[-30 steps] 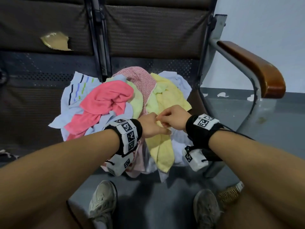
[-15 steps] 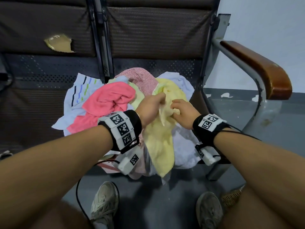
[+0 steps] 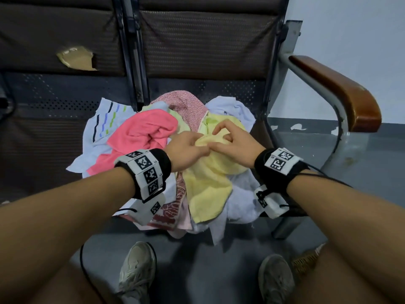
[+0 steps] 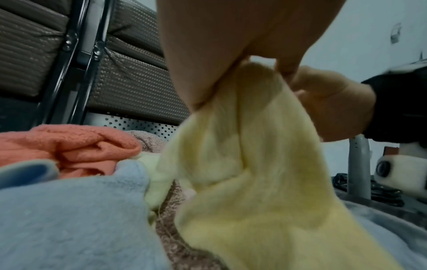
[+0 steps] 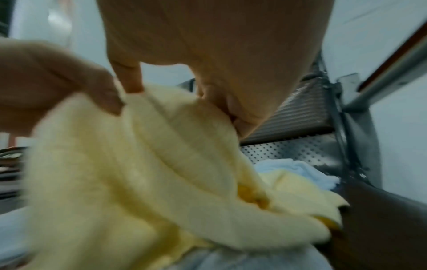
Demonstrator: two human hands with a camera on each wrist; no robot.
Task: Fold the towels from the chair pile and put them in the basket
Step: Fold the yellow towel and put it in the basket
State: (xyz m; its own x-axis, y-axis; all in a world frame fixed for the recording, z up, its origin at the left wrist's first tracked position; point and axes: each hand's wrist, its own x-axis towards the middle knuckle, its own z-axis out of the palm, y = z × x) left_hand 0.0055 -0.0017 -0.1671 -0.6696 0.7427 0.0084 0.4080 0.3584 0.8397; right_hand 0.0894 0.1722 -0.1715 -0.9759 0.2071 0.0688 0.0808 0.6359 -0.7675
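A pile of towels lies on the chair seat. On top is a pale yellow towel (image 3: 208, 183), its lower end hanging over the seat's front edge. My left hand (image 3: 188, 148) pinches a bunched fold of the yellow towel (image 4: 242, 146) and lifts it. My right hand (image 3: 230, 143) sits close beside the left one, fingers curled on the same yellow towel (image 5: 143, 164). A pink towel (image 3: 144, 137) lies left of my hands. The basket shows in none of the views.
A white striped towel (image 3: 105, 119), a red speckled towel (image 3: 186, 106) and a light blue towel (image 3: 232, 108) lie in the pile. The chair's wooden armrest (image 3: 341, 93) juts out at right. My shoes (image 3: 135, 268) stand on the grey floor below the seat.
Both hands slid down from the yellow towel's far part to its middle and now meet there, lifting a fold. The head view came slightly closer.
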